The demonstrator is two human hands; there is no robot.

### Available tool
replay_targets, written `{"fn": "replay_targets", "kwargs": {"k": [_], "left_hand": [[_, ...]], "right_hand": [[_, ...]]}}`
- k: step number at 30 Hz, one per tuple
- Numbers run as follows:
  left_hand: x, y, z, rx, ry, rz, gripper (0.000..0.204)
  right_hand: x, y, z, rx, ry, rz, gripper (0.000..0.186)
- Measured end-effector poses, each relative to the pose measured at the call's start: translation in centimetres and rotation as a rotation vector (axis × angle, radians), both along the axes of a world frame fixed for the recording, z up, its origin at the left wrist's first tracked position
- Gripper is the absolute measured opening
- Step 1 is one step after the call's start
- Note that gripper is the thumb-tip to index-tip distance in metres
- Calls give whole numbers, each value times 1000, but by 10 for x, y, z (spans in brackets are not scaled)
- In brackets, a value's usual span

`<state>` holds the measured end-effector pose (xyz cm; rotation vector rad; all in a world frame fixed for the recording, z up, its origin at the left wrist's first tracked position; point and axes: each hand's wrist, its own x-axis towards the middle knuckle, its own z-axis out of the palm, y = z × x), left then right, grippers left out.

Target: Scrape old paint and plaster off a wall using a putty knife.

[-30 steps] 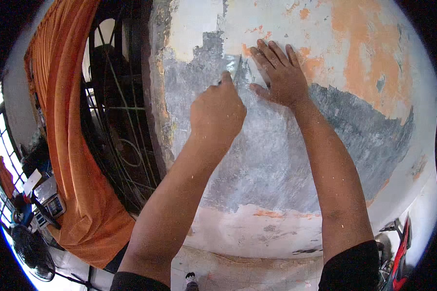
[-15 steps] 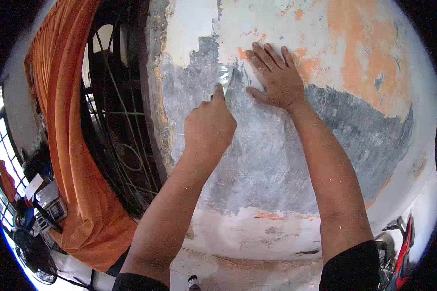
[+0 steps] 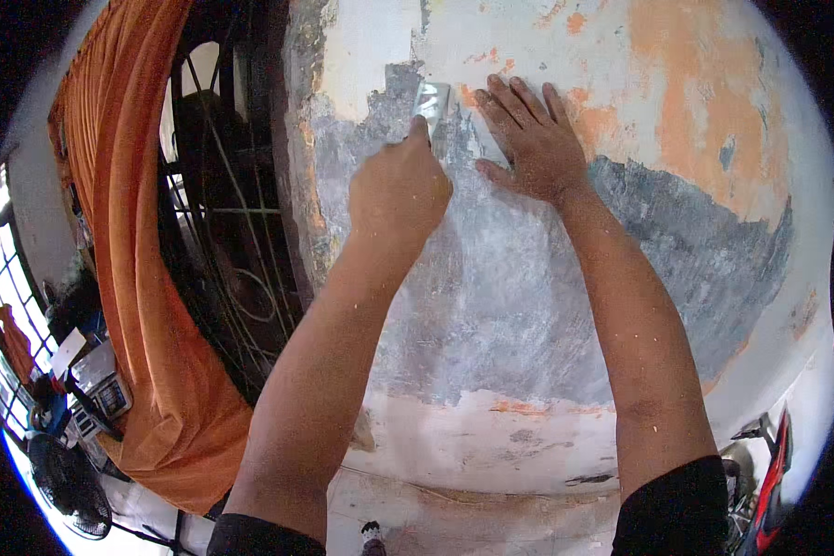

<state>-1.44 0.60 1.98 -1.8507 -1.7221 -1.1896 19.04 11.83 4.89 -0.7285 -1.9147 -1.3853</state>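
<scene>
The scraper is up on the wall, its pale, shiny blade pointing upward where the bare grey patch meets the white paint. From where I stand I cannot tell whether its edge bites the plaster. The left grip is closed firmly around the handle, which is mostly hidden inside it. The back of that hand faces out, the fingers are curled under, and one digit lies straight along toward the base of the blade. The wrist runs nearly in line with the left forearm, which slants up and inward from a black sleeve.

Just to the scraper's right, the right grip is wide open and holds no tool: palm against the wall, four fingers spread and pointing up and a little left, thumb out toward the blade. Its forearm climbs steeply, leaning left, with a slight bend at the wrist.

Orange blotches mark the paint beyond that hand. Over on the left are a dark grille, an orange curtain and, lower, a black fan.
</scene>
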Motion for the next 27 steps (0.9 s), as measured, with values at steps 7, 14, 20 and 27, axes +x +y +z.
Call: {"fn": "replay_targets", "kwargs": {"k": [7, 14, 20, 27], "left_hand": [[23, -22, -16, -123, -42, -22, 52], [4, -10, -2, 28, -22, -2, 56], [19, -15, -26, -87, -20, 24, 57], [9, -13, -18, -37, -25, -4, 59]], "right_hand": [[11, 5, 0, 21, 14, -2, 95], [-5, -2, 0, 33, -4, -88, 96], [5, 6, 0, 26, 19, -4, 97], [4, 4, -1, 9, 21, -13, 95]]}}
